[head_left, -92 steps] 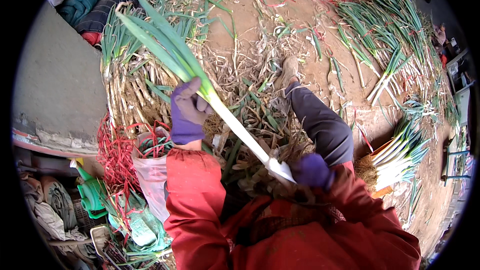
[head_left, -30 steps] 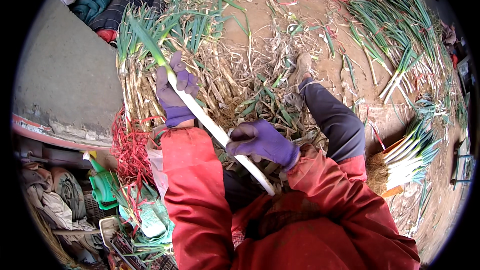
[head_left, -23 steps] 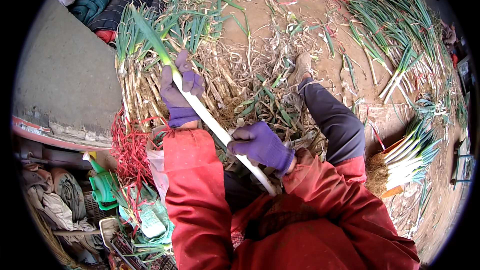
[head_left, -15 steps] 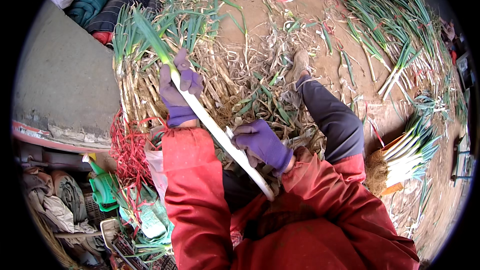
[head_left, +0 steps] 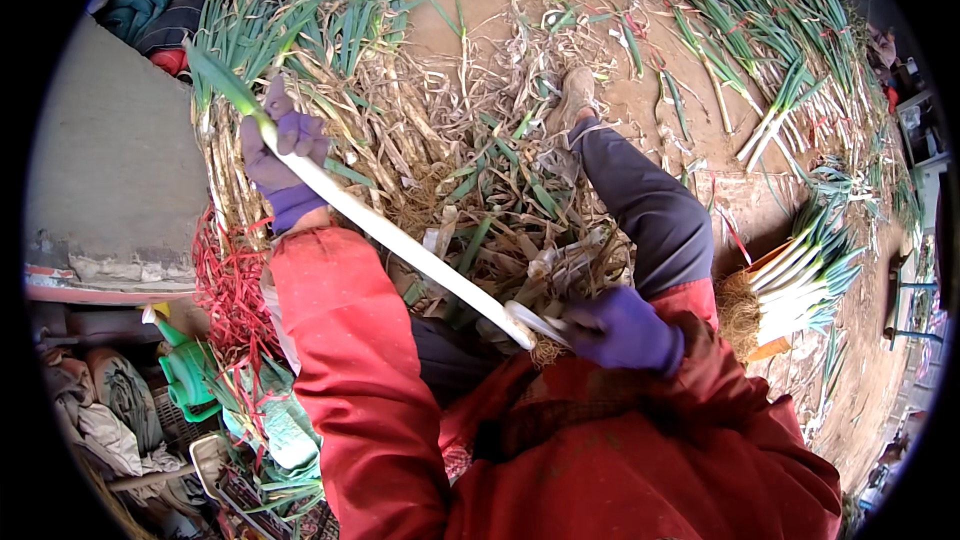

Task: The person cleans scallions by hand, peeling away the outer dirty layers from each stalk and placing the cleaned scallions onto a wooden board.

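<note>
My left hand (head_left: 284,155), in a purple glove, grips a long green onion (head_left: 400,249) where the white stalk turns green. The leaves point up to the left, and the stalk slants down to the right towards my lap. At its root end (head_left: 546,351) a pale strip of outer skin (head_left: 538,322) hangs away from the stalk. The closed fingers of my right hand (head_left: 628,332), also gloved in purple and slightly blurred, hold the far end of that strip. Unpeeled green onions (head_left: 225,155) lie beyond my left hand.
Dry husks and leaf scraps (head_left: 500,180) cover the ground before me, around my outstretched leg (head_left: 640,180). A stack of clean white onions (head_left: 795,290) lies at right, with more green onions (head_left: 760,30) behind. Red ties (head_left: 235,290), a green watering can (head_left: 187,370) and a concrete ledge (head_left: 110,160) are at left.
My right hand has slid down the stalk to beyond the root end, drawing the strip of skin down. My left hand and the onion have shifted left in view.
</note>
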